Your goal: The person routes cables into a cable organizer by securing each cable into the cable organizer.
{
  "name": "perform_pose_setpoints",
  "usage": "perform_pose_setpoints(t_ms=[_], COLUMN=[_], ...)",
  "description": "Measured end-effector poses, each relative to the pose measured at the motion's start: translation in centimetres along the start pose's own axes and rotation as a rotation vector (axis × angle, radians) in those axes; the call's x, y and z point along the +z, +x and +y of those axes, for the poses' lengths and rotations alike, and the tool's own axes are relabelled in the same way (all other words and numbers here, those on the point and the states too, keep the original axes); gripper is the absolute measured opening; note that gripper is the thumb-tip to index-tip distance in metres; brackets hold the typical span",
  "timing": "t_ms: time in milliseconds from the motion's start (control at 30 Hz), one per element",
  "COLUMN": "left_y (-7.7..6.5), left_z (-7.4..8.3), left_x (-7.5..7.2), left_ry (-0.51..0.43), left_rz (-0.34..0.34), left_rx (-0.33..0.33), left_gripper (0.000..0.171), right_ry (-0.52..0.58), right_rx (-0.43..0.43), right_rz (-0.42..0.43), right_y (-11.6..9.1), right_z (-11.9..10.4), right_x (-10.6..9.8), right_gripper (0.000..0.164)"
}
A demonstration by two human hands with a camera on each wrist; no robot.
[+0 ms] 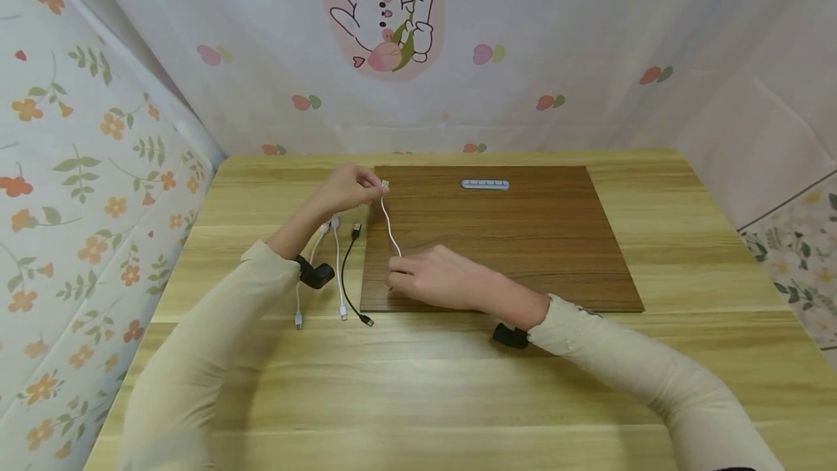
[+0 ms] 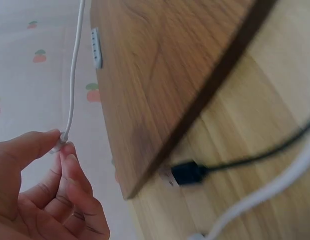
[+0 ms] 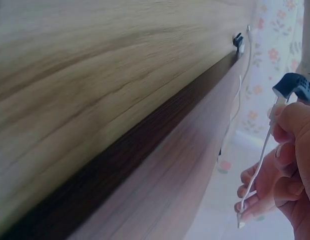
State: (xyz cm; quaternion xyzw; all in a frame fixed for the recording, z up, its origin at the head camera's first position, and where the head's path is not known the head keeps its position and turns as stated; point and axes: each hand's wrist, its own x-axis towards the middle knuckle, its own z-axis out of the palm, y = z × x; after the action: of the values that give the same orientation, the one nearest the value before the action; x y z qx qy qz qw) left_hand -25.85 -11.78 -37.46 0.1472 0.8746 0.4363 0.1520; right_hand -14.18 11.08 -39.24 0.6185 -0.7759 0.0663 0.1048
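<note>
A plug of the white USB cable (image 1: 390, 227) is pinched between thumb and fingers of the left hand (image 1: 353, 187), near the board's far left corner, while the cable's other end is gripped by the right hand (image 1: 437, 278), with that connector partly covered. The cable is held between both hands with a slight curve, above the left part of the brown wood-grain board (image 1: 523, 246). The step in hand is judged to be the spreading out of this cable; for the next move, a steady lowering would seem to be called for, with both ends kept under control. On the board's far side, a pale blue slotted strip (image 1: 484, 184) is seen, apparently a cable holder, with no cable seated in it; no other container is shown. Left of the board, a black USB cable (image 1: 344, 267) and two white cables (image 1: 338, 260) are laid loose on the bench (image 1: 418, 391). Beyond, a rabbit-printed curtain (image 1: 261, 57) is hung.
</note>
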Motion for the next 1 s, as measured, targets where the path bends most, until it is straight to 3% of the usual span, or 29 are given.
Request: perform_pose_setpoints(t_ms=[267, 533, 1000], left_y=[1.9, 3.8, 5.9], left_z=[1.6, 2.9, 4.6], left_x=[1.6, 3.1, 5.6], left_ry=[-0.009, -0.005, -0.015], left_rz=[0.005, 0.002, -0.027], left_rx=[0.045, 0.045, 0.092], left_gripper=[0.023, 0.022, 0.024], right_ry=[0.013, -0.005, -0.009], right_rx=[0.040, 0.063, 0.084], right_rz=[0.012, 0.008, 0.100], right_y=[-1.4, -3.1, -5.5], right_z=[0.6, 1.3, 1.9], right_x=[-0.3, -0.6, -0.7], right_gripper=[0.007, 0.008, 0.013])
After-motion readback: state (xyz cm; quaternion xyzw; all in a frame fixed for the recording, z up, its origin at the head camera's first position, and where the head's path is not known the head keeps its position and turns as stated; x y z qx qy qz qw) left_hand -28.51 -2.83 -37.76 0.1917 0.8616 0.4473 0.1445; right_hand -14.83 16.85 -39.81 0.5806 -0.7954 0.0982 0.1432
